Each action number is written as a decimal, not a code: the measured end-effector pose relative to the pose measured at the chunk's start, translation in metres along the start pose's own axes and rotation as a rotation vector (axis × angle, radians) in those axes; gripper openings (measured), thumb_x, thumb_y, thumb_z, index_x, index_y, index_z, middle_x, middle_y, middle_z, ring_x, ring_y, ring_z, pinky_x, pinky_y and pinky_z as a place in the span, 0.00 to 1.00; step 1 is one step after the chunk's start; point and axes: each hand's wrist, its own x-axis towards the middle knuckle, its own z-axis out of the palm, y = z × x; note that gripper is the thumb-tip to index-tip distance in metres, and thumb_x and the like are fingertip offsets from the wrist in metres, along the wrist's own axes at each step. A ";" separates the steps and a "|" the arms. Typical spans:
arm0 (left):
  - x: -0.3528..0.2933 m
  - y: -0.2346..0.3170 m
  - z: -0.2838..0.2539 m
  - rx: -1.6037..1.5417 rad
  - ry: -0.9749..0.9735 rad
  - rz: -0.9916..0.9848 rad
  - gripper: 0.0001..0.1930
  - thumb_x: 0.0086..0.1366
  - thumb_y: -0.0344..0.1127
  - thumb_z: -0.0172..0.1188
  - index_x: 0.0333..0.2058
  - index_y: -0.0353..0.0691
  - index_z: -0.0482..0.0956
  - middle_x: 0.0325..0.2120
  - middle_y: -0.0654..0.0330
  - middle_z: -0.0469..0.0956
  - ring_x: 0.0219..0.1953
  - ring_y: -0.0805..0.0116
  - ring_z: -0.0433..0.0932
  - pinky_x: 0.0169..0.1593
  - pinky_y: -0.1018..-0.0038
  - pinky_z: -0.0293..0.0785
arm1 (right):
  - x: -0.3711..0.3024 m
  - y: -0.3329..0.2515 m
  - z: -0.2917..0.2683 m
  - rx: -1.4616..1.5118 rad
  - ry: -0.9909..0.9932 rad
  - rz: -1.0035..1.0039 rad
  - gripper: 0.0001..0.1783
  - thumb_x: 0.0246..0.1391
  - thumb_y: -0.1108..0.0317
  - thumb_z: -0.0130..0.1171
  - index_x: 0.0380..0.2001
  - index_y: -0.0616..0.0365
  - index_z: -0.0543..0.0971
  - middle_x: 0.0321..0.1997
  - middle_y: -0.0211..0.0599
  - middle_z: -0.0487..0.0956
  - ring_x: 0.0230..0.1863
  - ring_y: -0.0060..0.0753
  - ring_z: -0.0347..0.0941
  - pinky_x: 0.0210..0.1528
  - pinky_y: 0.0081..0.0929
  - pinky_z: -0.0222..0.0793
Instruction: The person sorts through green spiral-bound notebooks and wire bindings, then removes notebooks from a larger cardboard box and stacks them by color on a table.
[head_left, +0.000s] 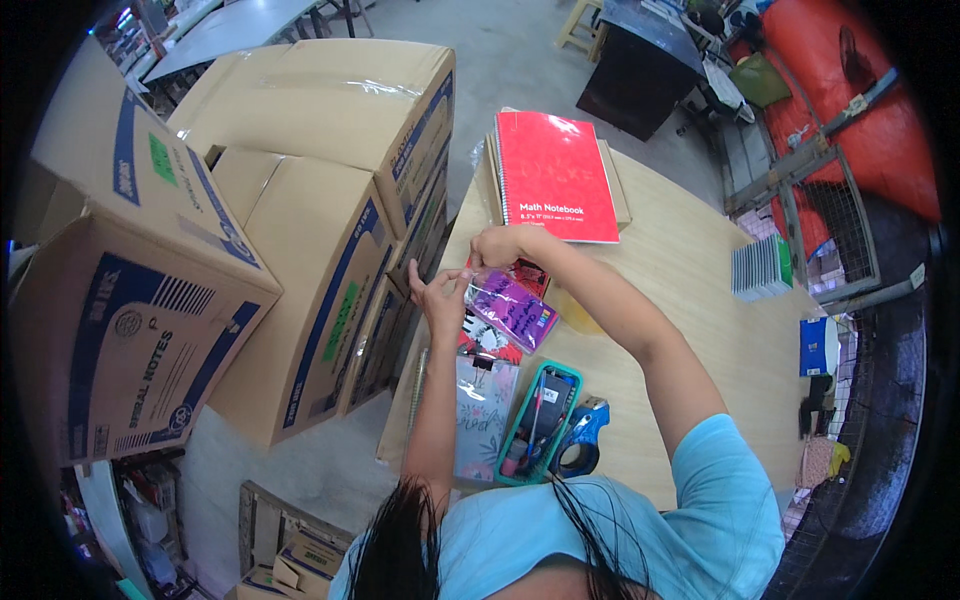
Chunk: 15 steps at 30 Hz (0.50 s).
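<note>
One pale wooden tabletop (690, 330) fills the middle of a cluttered workroom, where a person in a light-blue shirt (700, 500) leans in from six o'clock over a purple packet (515, 308) in clear wrapping, the centre of the clock for every bearing here. Brown cardboard cartons (300, 200) with blue bands stand piled from eight to eleven o'clock, close beside the tabletop's edge. Farther off at one o'clock, a dark desk (640, 65) stands on the grey floor. Nearer, just past twelve o'clock, a red spiral notebook (560, 175) lies on top of a stack, while a flower-patterned cover (485, 415) lies just past six. Between five and six sits a teal basket (540, 420), holding dark items and a pink pen, with a blue tape dispenser (582, 438) just beside it at five. Near three o'clock, a stack of thin booklets (762, 268) stands toward the far edge. The right hand (500, 246) reaches across, its grip closed on the wrapping at the packet's ten-o'clock corner; the left hand (440, 295) meets it there, its grip narrow, thumb and finger pinching the same corner, other fingers spread. Smallest is a black binder clip (482, 364), near seven o'clock.
</note>
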 end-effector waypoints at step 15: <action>-0.102 0.185 -0.184 -0.281 -0.141 0.461 0.25 0.58 0.34 0.66 0.54 0.39 0.71 0.63 0.49 0.59 0.64 0.55 0.62 0.62 0.61 0.62 | -0.086 -0.032 0.162 0.227 0.793 0.333 0.73 0.26 0.49 0.76 0.72 0.40 0.39 0.61 0.71 0.62 0.62 0.70 0.62 0.62 0.51 0.63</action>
